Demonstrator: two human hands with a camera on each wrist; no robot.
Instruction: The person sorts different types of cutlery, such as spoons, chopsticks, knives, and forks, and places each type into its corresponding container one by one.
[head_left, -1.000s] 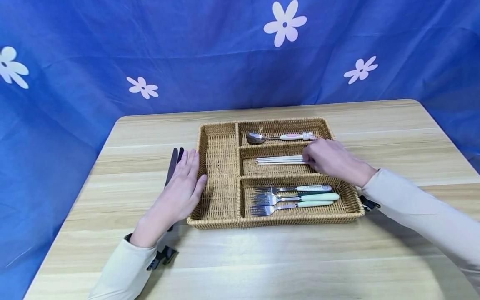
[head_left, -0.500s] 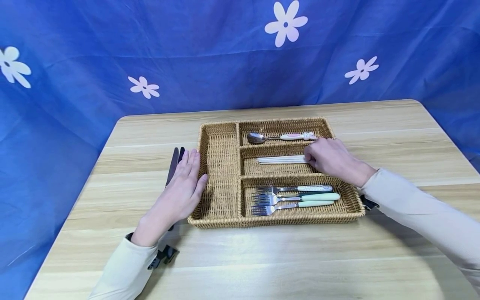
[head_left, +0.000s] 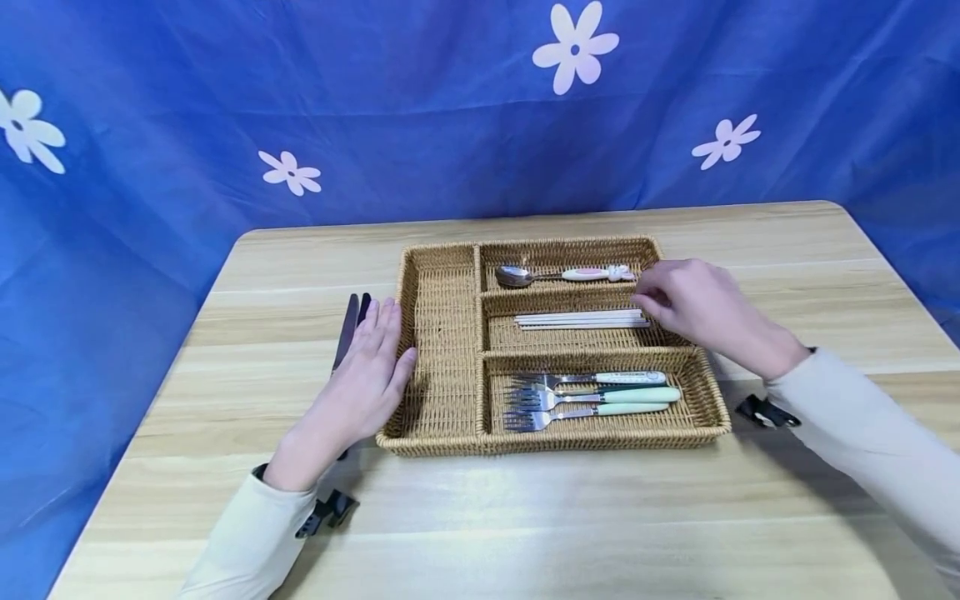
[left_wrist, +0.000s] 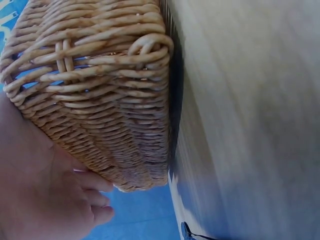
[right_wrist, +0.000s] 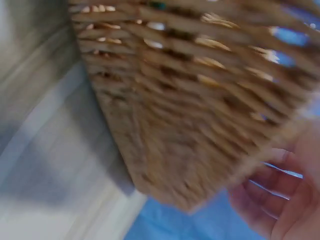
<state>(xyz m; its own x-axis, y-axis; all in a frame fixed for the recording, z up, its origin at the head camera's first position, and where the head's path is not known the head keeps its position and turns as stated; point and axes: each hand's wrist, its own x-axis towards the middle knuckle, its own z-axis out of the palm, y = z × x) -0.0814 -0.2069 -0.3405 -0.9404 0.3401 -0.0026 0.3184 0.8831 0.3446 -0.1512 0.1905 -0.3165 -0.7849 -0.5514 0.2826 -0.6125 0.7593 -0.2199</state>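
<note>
In the head view my left hand [head_left: 358,379] rests with straight fingers along the left rim of a woven wicker cutlery tray [head_left: 438,350]. The left wrist view has those fingers beside the tray's outer wall. Over the tray's right edge hovers my right hand [head_left: 697,304], its fingers loosely curled around nothing. White chopsticks [head_left: 577,320] lie in the middle right compartment, just left of that hand. Behind them is a spoon [head_left: 517,276] with a white and pink handle. Several forks [head_left: 637,396], with white and green handles, occupy the front compartment.
Dark table knives [head_left: 347,329] lie on the wooden table [head_left: 525,525] left of the tray, partly covered by my left hand. A blue curtain [head_left: 420,125] with white flowers hangs behind the table.
My right hand has let go of the chopsticks and moved up and to the right, uncovering their right ends. The left hand has stayed in place.
</note>
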